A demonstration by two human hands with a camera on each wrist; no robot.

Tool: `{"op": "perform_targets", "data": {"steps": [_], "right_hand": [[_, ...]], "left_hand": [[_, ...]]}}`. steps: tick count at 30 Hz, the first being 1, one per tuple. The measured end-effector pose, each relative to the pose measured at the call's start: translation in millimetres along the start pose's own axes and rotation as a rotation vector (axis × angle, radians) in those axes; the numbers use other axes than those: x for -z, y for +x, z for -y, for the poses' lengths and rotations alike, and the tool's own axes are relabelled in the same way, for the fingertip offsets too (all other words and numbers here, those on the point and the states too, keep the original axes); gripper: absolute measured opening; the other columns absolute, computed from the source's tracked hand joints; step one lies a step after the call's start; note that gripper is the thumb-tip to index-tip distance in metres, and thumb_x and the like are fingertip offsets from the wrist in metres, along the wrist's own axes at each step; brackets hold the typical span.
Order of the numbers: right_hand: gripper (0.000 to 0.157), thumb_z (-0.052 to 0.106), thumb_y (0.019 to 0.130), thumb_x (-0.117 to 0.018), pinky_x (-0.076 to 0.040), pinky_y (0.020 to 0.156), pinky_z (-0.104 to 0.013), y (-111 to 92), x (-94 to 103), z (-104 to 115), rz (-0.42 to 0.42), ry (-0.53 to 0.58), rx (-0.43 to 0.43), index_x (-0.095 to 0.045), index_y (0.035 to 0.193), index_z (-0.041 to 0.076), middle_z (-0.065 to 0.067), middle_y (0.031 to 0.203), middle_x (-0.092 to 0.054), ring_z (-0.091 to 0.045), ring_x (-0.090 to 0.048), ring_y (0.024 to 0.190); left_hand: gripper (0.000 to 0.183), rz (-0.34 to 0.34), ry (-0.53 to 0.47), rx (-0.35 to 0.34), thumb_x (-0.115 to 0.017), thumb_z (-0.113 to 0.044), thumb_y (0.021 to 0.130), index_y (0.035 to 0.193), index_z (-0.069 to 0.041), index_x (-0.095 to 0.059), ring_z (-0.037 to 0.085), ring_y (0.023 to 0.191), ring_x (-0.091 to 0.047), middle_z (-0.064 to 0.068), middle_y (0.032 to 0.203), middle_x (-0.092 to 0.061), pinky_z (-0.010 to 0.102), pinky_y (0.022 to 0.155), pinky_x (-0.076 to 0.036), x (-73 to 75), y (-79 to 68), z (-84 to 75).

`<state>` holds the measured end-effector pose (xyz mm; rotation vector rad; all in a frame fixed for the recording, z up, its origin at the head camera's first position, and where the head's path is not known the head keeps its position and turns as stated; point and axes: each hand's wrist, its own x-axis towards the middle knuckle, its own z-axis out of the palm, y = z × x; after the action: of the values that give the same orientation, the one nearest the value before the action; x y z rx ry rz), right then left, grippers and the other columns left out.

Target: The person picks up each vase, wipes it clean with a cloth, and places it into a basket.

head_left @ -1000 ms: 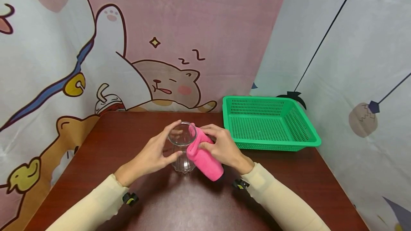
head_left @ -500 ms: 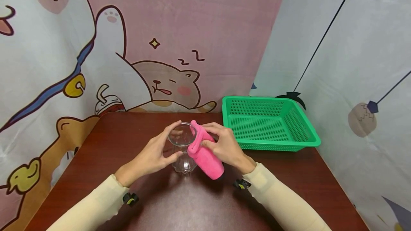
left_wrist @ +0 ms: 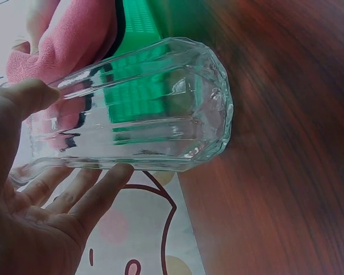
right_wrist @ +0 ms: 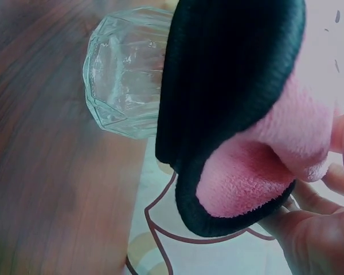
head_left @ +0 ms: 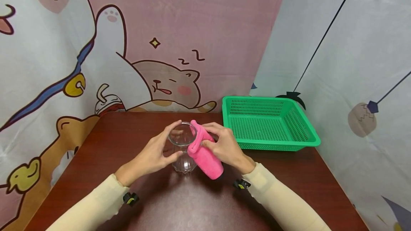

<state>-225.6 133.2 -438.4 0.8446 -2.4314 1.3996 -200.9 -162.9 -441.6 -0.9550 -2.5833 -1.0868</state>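
A clear, ribbed glass vase [head_left: 184,162] stands near the middle of the dark wooden table, its round mouth facing up. My left hand [head_left: 150,155] holds it from the left, thumb on the near side and fingers on the far side. On the other side, my right hand [head_left: 225,148] pinches a fluffy pink cloth [head_left: 210,162] against the vase's rim. Folded over, the cloth hangs down beside the glass. Its black edging [right_wrist: 235,63] shows large in the right wrist view, covering part of the vase. Through the glass in the left wrist view, my left fingers [left_wrist: 97,197] lie along its wall.
A green plastic basket [head_left: 271,144] with slotted walls stands at the back right of the table [head_left: 128,131], just behind my right hand. Cartoon-printed cloth [head_left: 224,27] hangs behind the table and along its sides.
My right hand and the pink cloth have shifted slightly to the right along the vase's rim. The left hand and the vase have stayed in place.
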Motion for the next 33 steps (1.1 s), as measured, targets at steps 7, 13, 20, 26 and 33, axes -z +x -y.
{"op": "perform_targets", "data": {"steps": [7,13,20,26,33], "right_hand": [[0.045,0.001,0.096,-0.094,-0.07,0.1,-0.036,0.0,-1.3,-0.3,0.006,-0.013,0.0,-0.086,0.139,0.009,-0.009,0.138,-0.083,-0.026,-0.081,0.125],[0.044,0.002,0.095,-0.095,-0.07,0.102,-0.04,0.1,-1.9,1.2,0.014,-0.057,0.019,-0.085,0.138,0.006,-0.011,0.138,-0.082,-0.027,-0.081,0.127],[0.041,0.001,0.096,-0.093,-0.07,0.098,-0.038,0.6,-3.2,0.2,0.032,-0.093,0.044,-0.085,0.137,0.005,-0.011,0.138,-0.083,-0.027,-0.081,0.126],[0.037,0.004,0.097,-0.094,-0.068,0.094,-0.034,0.7,-5.7,-2.3,0.065,-0.123,0.057,-0.086,0.134,0.006,-0.01,0.137,-0.083,-0.025,-0.081,0.124],[0.035,0.007,0.098,-0.094,-0.068,0.095,-0.035,0.7,-6.6,-2.2,0.109,-0.152,0.054,-0.087,0.132,0.007,-0.01,0.137,-0.082,-0.023,-0.081,0.123]], "left_hand": [[0.11,-0.002,0.005,-0.006,-0.096,-0.016,0.098,0.184,-0.023,-0.027,0.033,0.137,-0.078,0.014,0.157,-0.074,0.057,0.109,-0.067,0.2,-0.1,0.3],[0.11,-0.006,0.017,-0.006,-0.096,-0.017,0.098,0.184,-0.023,-0.027,0.032,0.137,-0.078,0.012,0.156,-0.075,0.056,0.11,-0.067,-0.2,0.1,0.9],[0.112,-0.001,0.021,-0.004,-0.097,-0.017,0.098,0.184,-0.025,-0.026,0.031,0.139,-0.077,0.012,0.157,-0.074,0.055,0.109,-0.067,-0.2,-0.6,1.1],[0.111,-0.002,0.015,-0.005,-0.096,-0.017,0.099,0.184,-0.025,-0.026,0.03,0.138,-0.077,0.012,0.156,-0.074,0.052,0.107,-0.069,-0.2,-0.3,0.7],[0.11,0.0,0.002,-0.012,-0.095,-0.015,0.099,0.184,-0.024,-0.026,0.031,0.137,-0.078,0.014,0.157,-0.074,0.051,0.105,-0.07,-0.5,-0.2,0.2]]}}
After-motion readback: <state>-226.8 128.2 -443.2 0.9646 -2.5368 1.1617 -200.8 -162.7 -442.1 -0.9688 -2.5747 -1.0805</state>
